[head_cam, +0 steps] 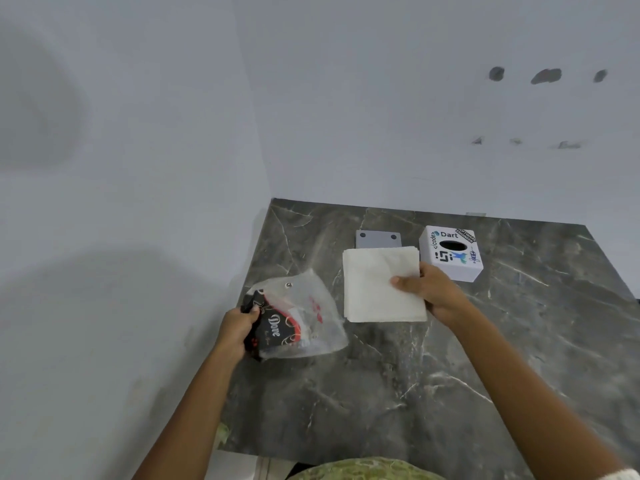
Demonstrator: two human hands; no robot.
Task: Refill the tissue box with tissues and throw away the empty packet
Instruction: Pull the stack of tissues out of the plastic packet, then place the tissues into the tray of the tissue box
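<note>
Your left hand [239, 325] grips the clear plastic tissue packet [298, 318] at the dark marble table's [381, 393] left; your right hand [433, 289] pinches the white tissue stack [377, 285], beside the white stickered tissue box [452, 252] farther right.
</note>
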